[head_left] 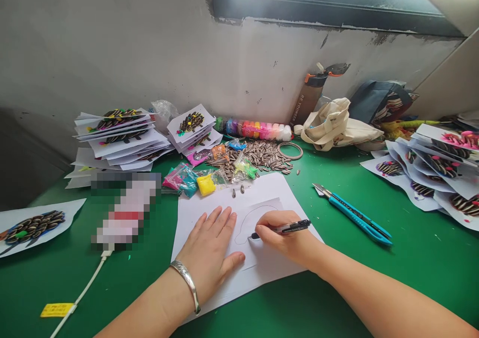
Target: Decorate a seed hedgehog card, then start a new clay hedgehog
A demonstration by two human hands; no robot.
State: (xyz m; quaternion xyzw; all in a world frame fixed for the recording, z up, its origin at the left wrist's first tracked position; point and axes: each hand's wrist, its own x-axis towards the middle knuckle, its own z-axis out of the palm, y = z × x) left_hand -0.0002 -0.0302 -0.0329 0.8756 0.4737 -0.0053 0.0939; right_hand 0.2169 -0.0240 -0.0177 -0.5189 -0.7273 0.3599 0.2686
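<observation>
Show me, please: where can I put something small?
Green tabletop is bare between the blue plastic cutter and rightmost pile of white cards, nearly bare between the thin white cable and large white paper. Near its far edge, striped seeds and colourful plastic packets crowd together.

A silver-coloured bangle rings the left wrist, low and left of centre in the frame: a broad, shiny, curved band whose surface looks lightly patterned, the detail too small to read. The left forearm, at the bottom edge, and the right forearm, toward the lower right corner, are bare. The left hand and right hand, near the centre, are bare too, with slim fingers.
</observation>
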